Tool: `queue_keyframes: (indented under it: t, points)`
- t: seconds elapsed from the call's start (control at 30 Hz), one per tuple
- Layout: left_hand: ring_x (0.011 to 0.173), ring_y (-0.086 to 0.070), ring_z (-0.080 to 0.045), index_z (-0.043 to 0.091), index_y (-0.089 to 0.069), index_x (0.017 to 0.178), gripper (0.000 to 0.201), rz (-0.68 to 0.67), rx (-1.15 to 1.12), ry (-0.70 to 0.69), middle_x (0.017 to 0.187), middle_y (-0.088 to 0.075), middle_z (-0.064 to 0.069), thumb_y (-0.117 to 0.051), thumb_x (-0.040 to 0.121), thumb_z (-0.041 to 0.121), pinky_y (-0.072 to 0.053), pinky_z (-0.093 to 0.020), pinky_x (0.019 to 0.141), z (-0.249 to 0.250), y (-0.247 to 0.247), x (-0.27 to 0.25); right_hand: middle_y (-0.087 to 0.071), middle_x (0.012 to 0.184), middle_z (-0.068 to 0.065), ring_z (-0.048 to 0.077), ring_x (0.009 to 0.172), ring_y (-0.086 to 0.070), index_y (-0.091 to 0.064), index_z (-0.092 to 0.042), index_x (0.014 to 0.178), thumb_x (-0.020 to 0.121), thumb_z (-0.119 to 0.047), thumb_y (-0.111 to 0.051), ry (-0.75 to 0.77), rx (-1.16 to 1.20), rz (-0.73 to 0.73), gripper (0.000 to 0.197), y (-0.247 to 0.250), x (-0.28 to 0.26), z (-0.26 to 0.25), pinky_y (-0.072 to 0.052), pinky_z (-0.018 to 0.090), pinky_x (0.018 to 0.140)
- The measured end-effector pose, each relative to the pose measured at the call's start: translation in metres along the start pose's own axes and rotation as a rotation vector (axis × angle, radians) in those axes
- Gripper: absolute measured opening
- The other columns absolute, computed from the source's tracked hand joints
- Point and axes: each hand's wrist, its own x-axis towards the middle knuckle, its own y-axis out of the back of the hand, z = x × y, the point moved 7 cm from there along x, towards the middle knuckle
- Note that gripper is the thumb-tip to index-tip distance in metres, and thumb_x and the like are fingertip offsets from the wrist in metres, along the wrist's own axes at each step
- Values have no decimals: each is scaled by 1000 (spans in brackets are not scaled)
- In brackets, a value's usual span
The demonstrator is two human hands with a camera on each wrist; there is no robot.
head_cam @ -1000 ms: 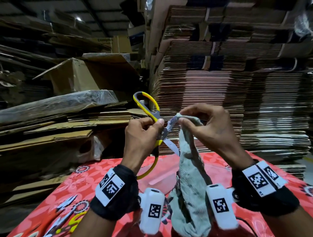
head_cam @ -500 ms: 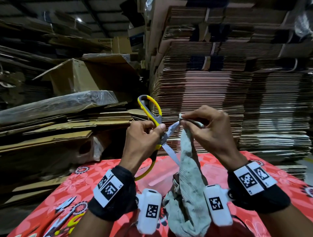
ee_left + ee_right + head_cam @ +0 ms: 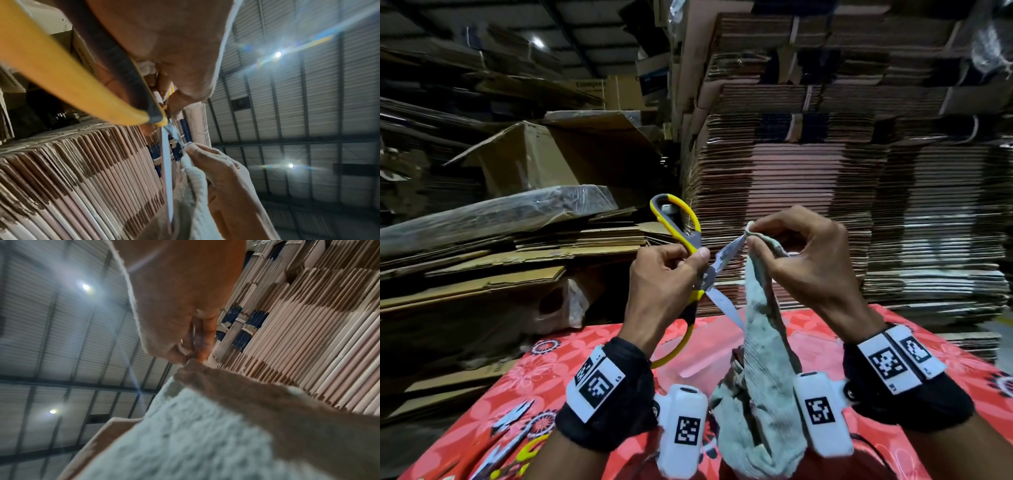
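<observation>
- Left hand: fingers are curled round the yellow-and-grey scissors at the handle close to the pivot, with the thumb tip pressed beside the pivot. The hand is raised in the air above the counter.
- Scissors: the blades are spread wide. The upper blade slants up and right into the cloth. The lower blade slants down and right, its tip just beside the hanging cloth. One handle loop stands above the hand and the other curves down past the wrist.
- Right hand: thumb and forefinger pinch the top fold of the pale grey cloth over the tip of the upper blade. The other fingers are arched and loose.
- Cloth: it hangs from the pinch in a long twisted drape, with the lower end bunched between the two wrists. Cannot tell whether it touches the counter.
- Counter: it has a red flowered cover. The spare scissors lie at its near left corner, well apart from both hands.
- Behind: cardboard stacks, bundled flat, stand to the right. Loose boxes and sheets lie to the left.
</observation>
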Motion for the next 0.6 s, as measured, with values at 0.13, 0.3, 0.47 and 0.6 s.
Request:
queue_keyframes:
  t: [0.13,0.3,0.47,0.6]
  points:
    - [52,-56,-14,12,-72,66,36,20,-13,-3,56,-65,-1,-74,94,35,-50,-40,55,-1,4,2,-77,92,-2,10,80,-75,-82,-16,100,78,-1,-84,23,119,-125,27,-8,-2,-14,-63,31,74]
    - [63,-68,-38,13,-73,69,37,10,-28,-4,64,-69,-11,-70,83,48,-60,-60,62,3,4,1,-75,95,-7,16,87,-73,-84,-18,93,74,-5,-83,116,142,-304,23,-33,-11,-21,-59,41,65]
    - [71,-73,-41,9,-74,72,38,-6,-12,10,70,-72,-17,-71,84,45,-62,-58,62,1,2,1,-75,90,-5,11,78,-73,-82,-13,86,73,-1,-87,142,114,-269,18,-38,-15,-19,-59,35,62]
    - [73,-71,-45,4,-71,72,45,-3,23,-6,73,-69,-23,-69,83,48,-62,-57,60,2,2,0,-72,81,-5,7,69,-68,-80,-16,81,70,-3,-83,132,40,-188,17,-40,-18,-18,-55,27,58]
